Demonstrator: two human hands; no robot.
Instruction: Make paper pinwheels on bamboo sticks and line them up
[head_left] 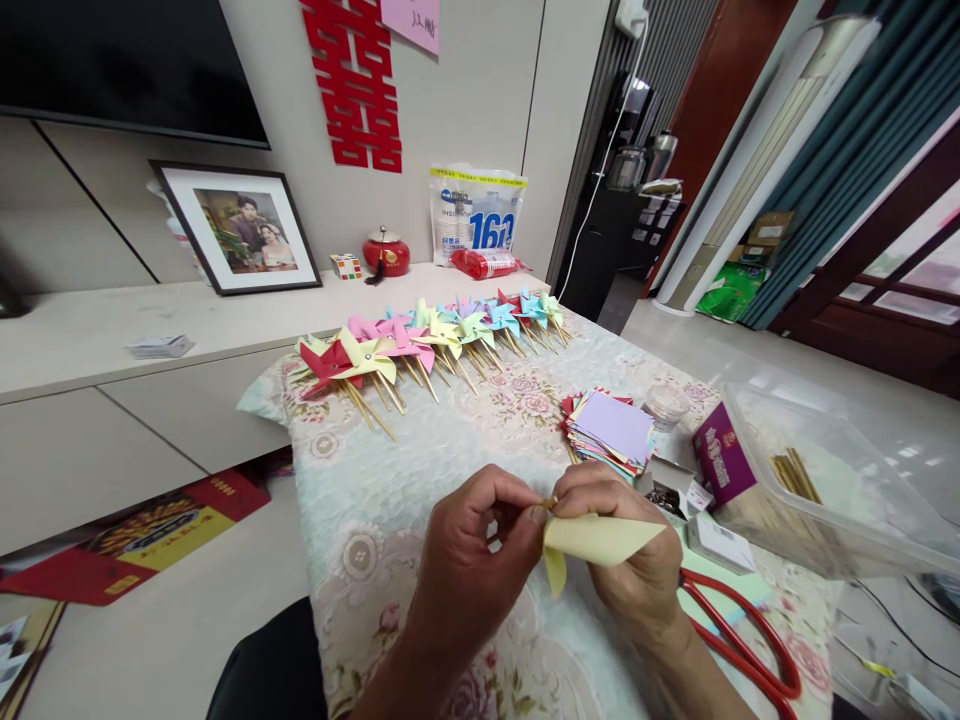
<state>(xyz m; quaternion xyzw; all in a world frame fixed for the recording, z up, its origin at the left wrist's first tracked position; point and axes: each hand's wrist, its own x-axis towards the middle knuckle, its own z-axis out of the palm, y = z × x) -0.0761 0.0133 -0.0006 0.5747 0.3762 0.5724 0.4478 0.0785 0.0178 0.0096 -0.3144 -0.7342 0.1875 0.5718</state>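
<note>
Beyond hands (480, 550) (643, 588) holding yellow paper (600, 541) — bag (478, 215) marked “160”.

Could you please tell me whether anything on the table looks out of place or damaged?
Nothing looks clearly spilled or damaged. The main untidy spot is the stack of coloured paper beyond the right hand: its sheets stick out unevenly around the edges, which looks messy against the row of pinwheels.

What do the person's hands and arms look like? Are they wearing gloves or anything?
No gloves: the left hand and right hand are bare. No sleeves show on the left forearm or right forearm, and I see no watch.
</note>
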